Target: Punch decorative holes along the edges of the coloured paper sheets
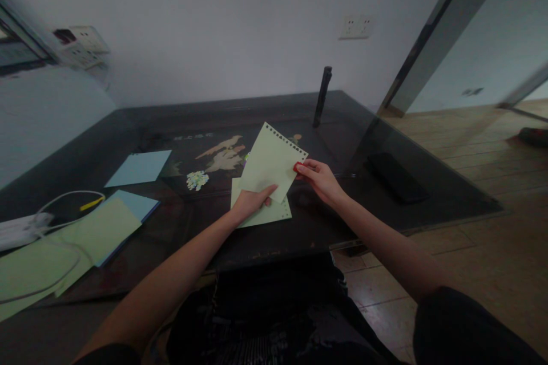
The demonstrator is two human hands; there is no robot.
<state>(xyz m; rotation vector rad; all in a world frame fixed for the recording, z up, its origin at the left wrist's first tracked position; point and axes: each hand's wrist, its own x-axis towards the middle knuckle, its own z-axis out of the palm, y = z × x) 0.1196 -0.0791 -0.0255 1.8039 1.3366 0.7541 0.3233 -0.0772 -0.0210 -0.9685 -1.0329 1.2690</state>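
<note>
Two bare hands over a dark glass tabletop (128, 125), both holding one pale green paper sheet with a punched hole edge (272, 162). Left hand (252, 202): closed on the sheet's lower edge, thumb on top. Right hand (319, 178): pinching the sheet's right corner, red-painted nails showing. Sheet: lifted and tilted, holes along its upper right edge. Second pale green sheet (268, 214): flat on the tabletop directly beneath, partly covered. Light blue square paper (139, 168): flat, well left of the hands. Stack of green and blue sheets (103, 228): near left edge, beside a white cable (64, 199). Black flat device (396, 177): right of the hands. Black upright cylinder (322, 96): far side.
</note>
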